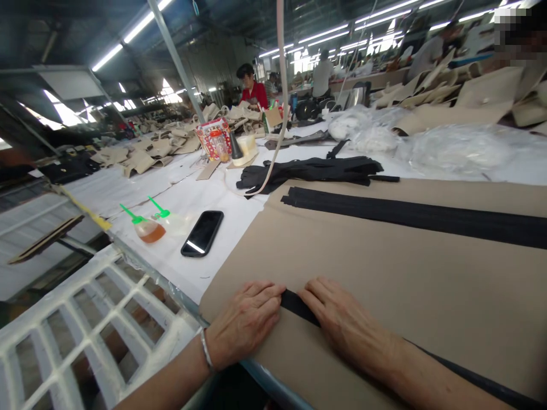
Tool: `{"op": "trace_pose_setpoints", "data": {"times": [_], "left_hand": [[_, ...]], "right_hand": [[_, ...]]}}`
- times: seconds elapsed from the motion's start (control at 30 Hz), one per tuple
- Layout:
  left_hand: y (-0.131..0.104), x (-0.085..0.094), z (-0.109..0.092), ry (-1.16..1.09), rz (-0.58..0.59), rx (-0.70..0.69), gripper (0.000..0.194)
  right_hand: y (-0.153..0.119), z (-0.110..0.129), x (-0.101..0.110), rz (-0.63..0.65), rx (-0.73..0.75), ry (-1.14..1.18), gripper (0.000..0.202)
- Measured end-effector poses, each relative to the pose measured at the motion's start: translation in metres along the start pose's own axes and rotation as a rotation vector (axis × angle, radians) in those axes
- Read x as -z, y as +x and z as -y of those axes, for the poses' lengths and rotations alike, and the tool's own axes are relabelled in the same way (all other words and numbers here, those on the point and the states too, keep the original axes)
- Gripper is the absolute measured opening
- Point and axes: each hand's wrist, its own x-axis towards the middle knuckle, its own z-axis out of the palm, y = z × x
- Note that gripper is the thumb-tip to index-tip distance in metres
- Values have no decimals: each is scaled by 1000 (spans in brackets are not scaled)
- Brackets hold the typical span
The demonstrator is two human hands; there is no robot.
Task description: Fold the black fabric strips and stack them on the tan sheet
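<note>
A long black strip (300,308) lies on a tan sheet (384,273) that covers the near right part of the table. My left hand (250,316), with a silver bracelet at the wrist, is closed with its fingertips on the strip's left end. Just to the right, my right hand (337,313) presses its bent, closed fingers on the same strip. A short stretch of the strip shows between the two hands; my right forearm hides part of the rest. Further back on the sheet, several wide black strips (405,213) lie side by side.
Left of the sheet are a phone (202,233) and a bottle (149,229) with a green nozzle. A black bundle (316,171) and plastic bags (457,151) lie behind. A hose (282,85) hangs down. A white slatted rack (81,336) stands left. People work beyond.
</note>
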Motion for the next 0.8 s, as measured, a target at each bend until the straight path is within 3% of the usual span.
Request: {"op": "trace_pose_setpoints", "data": {"times": [0.13,0.33,0.8], "left_hand": [[4,3,-2,-20,23,7,24],[12,3,-9,-7,47,48,42],[20,5,-21,79,217,93,49]], "right_hand": [[-5,-4,7,-5,68,-11,24],[-10,-5,15,30,99,-88,20],[-33,-8,31,106,55,-88,27]]}}
